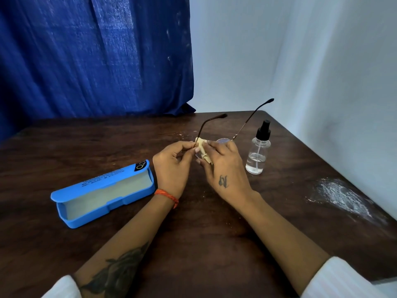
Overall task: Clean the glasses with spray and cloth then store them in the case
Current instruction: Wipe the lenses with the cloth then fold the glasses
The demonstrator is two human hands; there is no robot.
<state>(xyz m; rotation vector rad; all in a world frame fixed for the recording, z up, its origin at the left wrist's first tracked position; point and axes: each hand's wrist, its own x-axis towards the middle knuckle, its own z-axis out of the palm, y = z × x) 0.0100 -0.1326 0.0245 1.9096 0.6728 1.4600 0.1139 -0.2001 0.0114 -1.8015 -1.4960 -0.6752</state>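
Just left of the spray bottle (258, 149), both hands work above the table (193, 244): the left hand (171, 168) pinches the glasses (223, 140) at the frame's left corner, and the right hand (225, 168) pinches a folded cloth (203, 152) against a lens. Both temple arms stick up and away, the right one rising just beside the bottle's black pump. The right hand hides most of the lenses. Well left of the bottle lies the blue case (103, 194), lid open, pale lining showing. Right of the bottle, a white powdery smear (341, 198) marks the wood. Behind, a blue curtain (96, 57) meets a white backdrop (300, 61).
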